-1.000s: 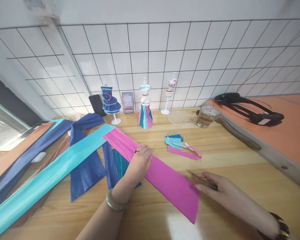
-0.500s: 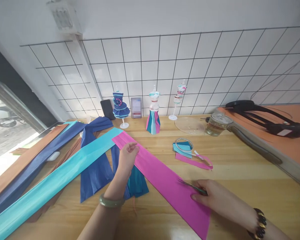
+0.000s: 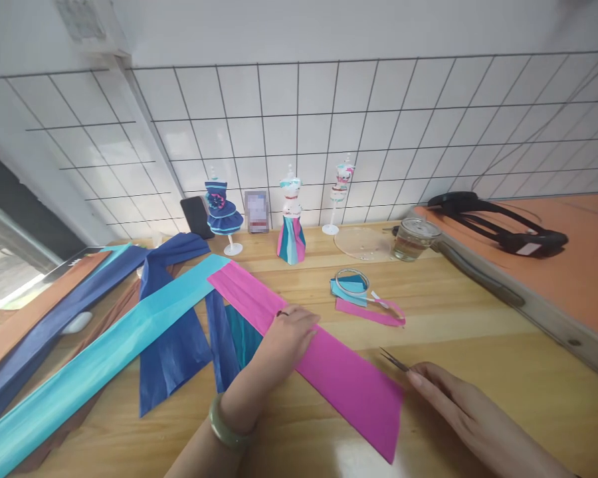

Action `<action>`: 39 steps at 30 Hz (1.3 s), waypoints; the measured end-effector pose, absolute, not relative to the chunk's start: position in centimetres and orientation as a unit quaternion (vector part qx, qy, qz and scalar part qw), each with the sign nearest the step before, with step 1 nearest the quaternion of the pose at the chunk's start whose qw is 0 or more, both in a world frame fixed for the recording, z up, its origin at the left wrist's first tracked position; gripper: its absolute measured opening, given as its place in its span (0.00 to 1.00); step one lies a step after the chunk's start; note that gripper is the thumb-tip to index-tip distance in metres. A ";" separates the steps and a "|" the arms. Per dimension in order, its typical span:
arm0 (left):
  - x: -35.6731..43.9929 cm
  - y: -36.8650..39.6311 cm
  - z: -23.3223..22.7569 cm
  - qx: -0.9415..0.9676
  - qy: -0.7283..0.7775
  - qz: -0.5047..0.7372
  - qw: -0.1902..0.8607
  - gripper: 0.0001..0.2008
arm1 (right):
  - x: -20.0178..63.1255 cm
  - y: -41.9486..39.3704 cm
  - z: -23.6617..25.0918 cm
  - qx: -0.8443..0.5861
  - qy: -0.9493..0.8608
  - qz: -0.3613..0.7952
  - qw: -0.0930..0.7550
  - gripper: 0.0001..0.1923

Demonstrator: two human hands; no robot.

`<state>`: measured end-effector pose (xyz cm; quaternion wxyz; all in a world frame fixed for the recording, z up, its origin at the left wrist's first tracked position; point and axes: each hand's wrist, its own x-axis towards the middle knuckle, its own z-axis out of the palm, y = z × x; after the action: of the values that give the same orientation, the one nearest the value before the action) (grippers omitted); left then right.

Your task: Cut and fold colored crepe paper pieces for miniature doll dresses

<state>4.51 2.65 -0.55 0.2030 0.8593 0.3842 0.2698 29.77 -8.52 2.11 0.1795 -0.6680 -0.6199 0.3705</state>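
A long pink crepe-paper strip [image 3: 349, 382] lies slantwise across the wooden table. My left hand [image 3: 289, 332] rests on its middle part, fingers stretched over the paper; a green bangle circles that wrist. Just right of the strip's near end, my right hand [image 3: 443, 395] grips small scissors [image 3: 395, 360] between thumb and fingers. The two thin blades point left and stand slightly apart, off the paper; the handles are mostly hidden. A turquoise strip [image 3: 129, 332] meets the pink one at its far end. Blue strips [image 3: 174, 358] and a teal piece [image 3: 244, 335] lie beneath and beside them.
Three small dress forms, one in blue [image 3: 224, 216], one with a striped skirt [image 3: 292, 239] and one on a stand [image 3: 341, 192], stand along the wall. A tape roll [image 3: 353, 292] lies on paper scraps. A glass cup [image 3: 413, 239] stands at the back right.
My left hand has slid right and nearer along the pink strip, its pinch now loosened. My right hand with the scissors has moved off the strip to its right. The camera view has shifted.
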 end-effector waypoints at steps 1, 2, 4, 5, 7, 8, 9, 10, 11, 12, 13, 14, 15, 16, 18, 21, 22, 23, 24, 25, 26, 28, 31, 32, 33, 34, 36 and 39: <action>4.9 2.5 -0.7 0.892 0.356 0.229 0.158 0.10 | 29.9 -9.1 2.1 -0.676 -0.613 0.365 0.184 0.22; 5.3 2.4 -0.8 0.914 0.336 0.195 0.121 0.10 | 29.9 -9.6 2.2 -0.681 -0.610 0.360 0.187 0.23; 5.8 2.3 -1.1 0.931 0.320 0.155 0.080 0.11 | 30.0 -10.3 2.3 -0.686 -0.608 0.357 0.183 0.23; 5.9 2.3 -1.2 0.935 0.319 0.142 0.068 0.12 | 30.1 -10.6 2.3 -0.687 -0.607 0.358 0.176 0.22; 6.1 2.3 -1.4 0.937 0.323 0.123 0.052 0.13 | 30.2 -11.0 2.2 -0.690 -0.606 0.361 0.160 0.21; 6.1 2.4 -1.4 0.937 0.326 0.119 0.046 0.14 | 30.2 -11.1 2.2 -0.692 -0.605 0.362 0.153 0.20; 6.1 2.4 -1.4 0.936 0.329 0.117 0.042 0.13 | 30.3 -11.2 2.1 -0.693 -0.606 0.363 0.144 0.20; 6.1 2.4 -1.4 0.936 0.330 0.118 0.038 0.12 | 30.3 -11.3 2.1 -0.694 -0.607 0.363 0.136 0.21; 6.0 2.5 -1.4 0.936 0.330 0.120 0.035 0.12 | 30.3 -11.4 2.0 -0.693 -0.608 0.364 0.130 0.21; 6.0 2.5 -1.3 0.935 0.329 0.124 0.035 0.11 | 30.2 -11.5 2.0 -0.691 -0.610 0.366 0.127 0.21; 6.0 2.6 -1.4 0.935 0.328 0.129 0.036 0.10 | 30.2 -11.5 2.0 -0.690 -0.610 0.368 0.126 0.21; 6.0 2.6 -1.4 0.934 0.328 0.137 0.039 0.10 | 30.1 -11.6 2.0 -0.690 -0.609 0.371 0.126 0.21; 5.9 2.6 -1.4 0.932 0.329 0.144 0.045 0.10 | 30.0 -11.7 2.1 -0.689 -0.607 0.375 0.127 0.21; 5.9 2.7 -1.4 0.930 0.330 0.153 0.052 0.10 | 30.0 -11.8 2.1 -0.689 -0.604 0.379 0.129 0.21; 5.9 2.8 -1.5 0.925 0.332 0.169 0.068 0.10 | 30.1 -12.1 2.2 -0.687 -0.600 0.390 0.130 0.21; 5.9 3.0 -1.6 0.920 0.329 0.191 0.091 0.10 | 30.7 -12.6 2.5 -0.686 -0.594 0.403 0.121 0.22; 5.9 3.0 -1.6 0.919 0.326 0.200 0.098 0.10 | 30.9 -12.8 2.6 -0.687 -0.591 0.406 0.119 0.22; 5.9 3.1 -1.7 0.917 0.324 0.209 0.104 0.10 | 31.2 -13.0 2.6 -0.688 -0.589 0.407 0.117 0.22; 5.9 3.2 -1.7 0.915 0.321 0.217 0.110 0.10 | 31.4 -13.3 2.6 -0.689 -0.588 0.408 0.116 0.22; 5.9 3.2 -1.7 0.913 0.319 0.225 0.115 0.10 | 31.6 -13.5 2.6 -0.689 -0.588 0.408 0.115 0.22; 5.9 3.2 -1.8 0.912 0.317 0.232 0.120 0.10 | 31.7 -13.7 2.6 -0.689 -0.589 0.406 0.112 0.21; 5.9 3.3 -1.7 0.909 0.314 0.241 0.128 0.10 | 31.7 -13.9 2.4 -0.690 -0.594 0.400 0.107 0.20; 5.9 3.2 -1.7 0.907 0.310 0.250 0.135 0.10 | 31.2 -13.9 2.2 -0.687 -0.601 0.394 0.106 0.20; 5.9 3.2 -1.6 0.907 0.310 0.250 0.135 0.10 | 31.0 -13.8 2.3 -0.685 -0.604 0.394 0.105 0.20; 6.0 3.2 -1.6 0.907 0.311 0.249 0.135 0.10 | 30.8 -13.7 2.4 -0.683 -0.607 0.395 0.102 0.20; 5.9 3.2 -1.6 0.907 0.312 0.247 0.136 0.10 | 30.6 -13.5 2.5 -0.681 -0.609 0.395 0.099 0.20; 5.9 3.2 -1.6 0.907 0.316 0.243 0.138 0.10 | 30.1 -13.2 2.9 -0.678 -0.612 0.395 0.096 0.21; 5.9 3.2 -1.6 0.907 0.317 0.241 0.139 0.10 | 29.5 -12.8 3.4 -0.671 -0.619 0.394 0.102 0.22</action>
<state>5.92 3.19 -1.58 0.1389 0.9067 0.3169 0.2411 29.51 -12.76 3.36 0.1019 -0.6713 -0.6191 0.3945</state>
